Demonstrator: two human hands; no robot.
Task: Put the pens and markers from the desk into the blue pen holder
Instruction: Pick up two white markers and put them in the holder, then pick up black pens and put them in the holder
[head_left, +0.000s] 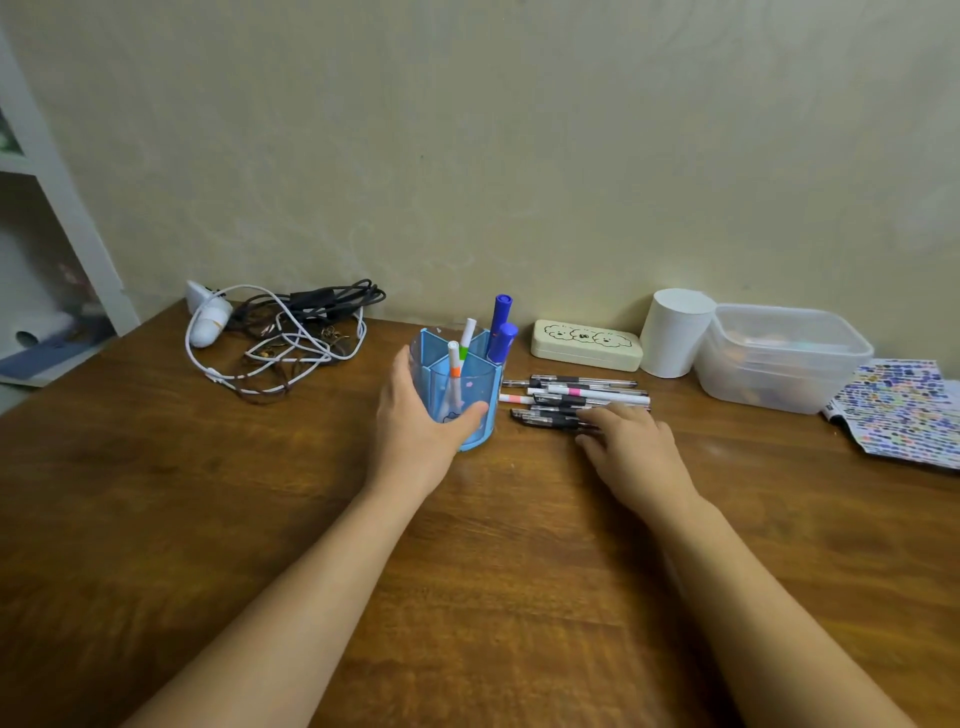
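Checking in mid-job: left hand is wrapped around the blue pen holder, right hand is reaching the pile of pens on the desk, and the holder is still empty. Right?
Not quite: the blue pen holder is not empty. The head view shows two blue markers and two white markers standing in it. The rest holds: the left hand wraps the holder, and the right hand reaches the pile of pens on the desk.

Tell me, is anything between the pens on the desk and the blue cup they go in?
Nothing visible. The pens lie right beside the blue pen holder, with bare desk between, and its top is open.
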